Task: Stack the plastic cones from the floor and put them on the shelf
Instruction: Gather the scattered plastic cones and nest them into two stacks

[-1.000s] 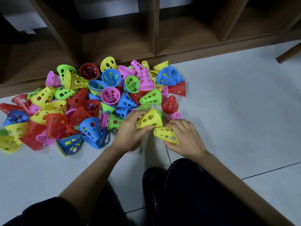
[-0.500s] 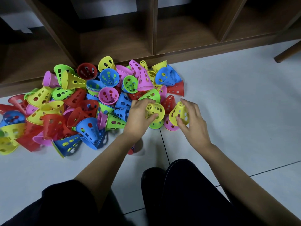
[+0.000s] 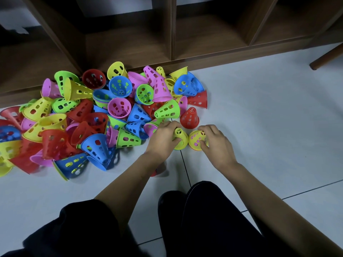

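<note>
The left hand (image 3: 162, 139) curls round a yellow cone (image 3: 181, 139), and the right hand (image 3: 218, 145) pinches a second yellow cone (image 3: 195, 140) touching it. Both stand narrow end up on the floor (image 3: 259, 117) at the near edge of the pile of cones (image 3: 119, 107), with the shelf (image 3: 130, 45) behind. Nested at a tilt, the rims would likely catch and jam crooked, or a knuckle could topple the red cone (image 3: 189, 117) just behind.

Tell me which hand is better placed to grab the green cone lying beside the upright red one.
Left. The left hand sits right by the green cone, while the right hand would have to cross the red cone. It must first free its grip on a yellow cone.
</note>
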